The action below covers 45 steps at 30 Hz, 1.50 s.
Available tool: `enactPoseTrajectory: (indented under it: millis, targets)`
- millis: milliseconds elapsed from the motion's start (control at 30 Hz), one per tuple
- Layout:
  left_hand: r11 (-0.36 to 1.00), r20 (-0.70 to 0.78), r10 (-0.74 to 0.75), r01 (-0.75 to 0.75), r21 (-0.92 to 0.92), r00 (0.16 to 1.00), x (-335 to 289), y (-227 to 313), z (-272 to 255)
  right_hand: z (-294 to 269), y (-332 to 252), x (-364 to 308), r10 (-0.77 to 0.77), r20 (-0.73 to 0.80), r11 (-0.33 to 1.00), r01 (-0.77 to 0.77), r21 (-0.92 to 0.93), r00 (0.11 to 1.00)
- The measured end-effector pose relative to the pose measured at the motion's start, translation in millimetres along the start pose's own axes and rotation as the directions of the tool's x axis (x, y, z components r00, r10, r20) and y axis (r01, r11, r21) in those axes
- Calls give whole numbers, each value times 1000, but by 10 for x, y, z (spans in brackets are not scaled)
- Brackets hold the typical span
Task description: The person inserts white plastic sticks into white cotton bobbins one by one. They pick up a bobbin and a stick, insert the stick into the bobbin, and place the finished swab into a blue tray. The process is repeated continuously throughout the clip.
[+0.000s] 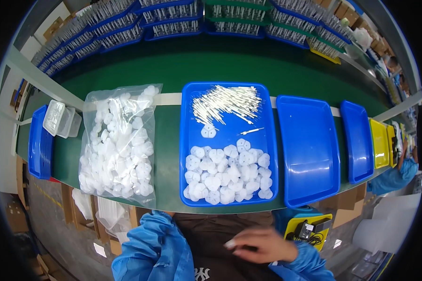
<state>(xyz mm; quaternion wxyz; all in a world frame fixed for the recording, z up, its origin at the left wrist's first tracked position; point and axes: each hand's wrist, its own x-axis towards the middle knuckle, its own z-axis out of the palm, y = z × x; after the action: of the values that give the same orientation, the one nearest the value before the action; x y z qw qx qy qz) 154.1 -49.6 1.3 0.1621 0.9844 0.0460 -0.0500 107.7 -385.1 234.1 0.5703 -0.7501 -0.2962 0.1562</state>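
Note:
My right hand (262, 246) is over my lap, below the table's front edge, slightly blurred. Its fingers are loosely bent and apart, and nothing shows between them. My left sleeve reaches up to the table edge, where only a sliver of skin shows; the fingers are hidden. Above my hands on the table stands a blue tray (185, 136). White translucent lobed plastic pieces (225, 175) fill its near half. At its far end lies a heap of thin white sticks (227, 104). Between them lie one lobed piece (208, 130) and one stick (252, 131) apart.
A clear bag (119, 145) of more lobed pieces lies left. Further left are clear tubs (61, 119) and stacked blue trays (40, 145). Two blue trays (309, 154) (358, 140) and a yellow one (380, 143) stand right. Loaded racks line the back. A person (398, 173) sits far right.

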Motion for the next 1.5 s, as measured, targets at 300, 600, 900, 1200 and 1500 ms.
enactPoseTrajectory:
  millis: [300, 600, 900, 1200, 1500]
  targets:
    - [984, -60, 162, -156, 85, 985, 47, 275, -279, -1374, 548, 1524, -339, -55, 311, 57, -949, 939]
    - [775, -31, 568, -548, -316, 822, -778, 940, -2128, -1452, 794, 1800, -294, -87, 469, 65, -881, 952]
    - [795, -205, 599, -605, 35, 774, 1462, 1534, -2175, -1379, 439, 1300, -64, -356, 878, -117, -465, 932]
    - [315, 166, 303, 66, -947, 938, 1177, 1831, -2254, -1018, 307, 1661, -169, -450, 917, -28, -398, 877]
    - [186, 233, 240, 191, -964, 942, 1166, 1793, -2177, -1066, 301, 1702, -141, -418, 882, -78, -465, 897]
